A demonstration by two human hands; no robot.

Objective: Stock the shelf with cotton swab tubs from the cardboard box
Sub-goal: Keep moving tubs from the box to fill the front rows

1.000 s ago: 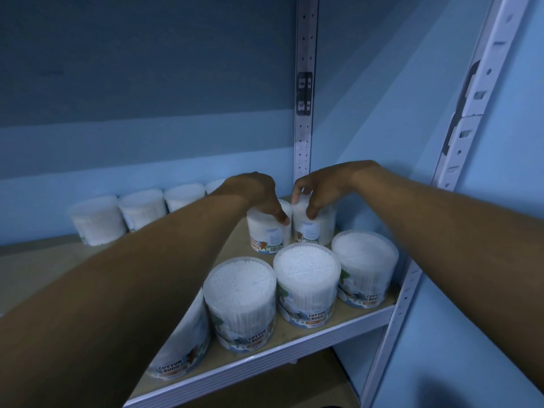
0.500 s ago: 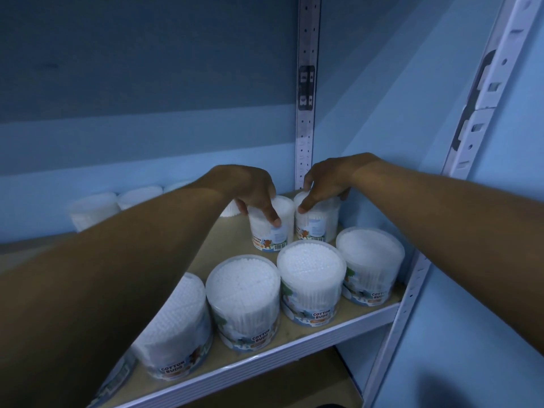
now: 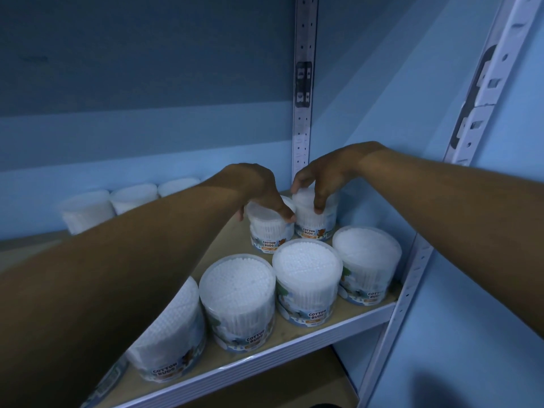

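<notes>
Clear cotton swab tubs with "Cotton Buds" labels stand on a wooden shelf (image 3: 368,312). Both my arms reach to the shelf's back right corner. My left hand (image 3: 259,189) grips the lid of a tub (image 3: 269,231) from above, thumb on its right rim. My right hand (image 3: 326,175) holds the neighbouring tub (image 3: 315,219) by its lid, fingers curled over the rim. The two tubs stand side by side, touching. In front of them is a row of several tubs (image 3: 306,278). The cardboard box is out of view.
More tubs (image 3: 134,197) line the back wall at left, partly hidden by my left arm. White perforated metal uprights (image 3: 303,113) stand at the back corner and the front right. A lower shelf (image 3: 294,387) shows beneath. Blue walls close in behind and right.
The two back tubs have turned, so their labels face me more. The view has shifted slightly, and both hands stay on the same lids.
</notes>
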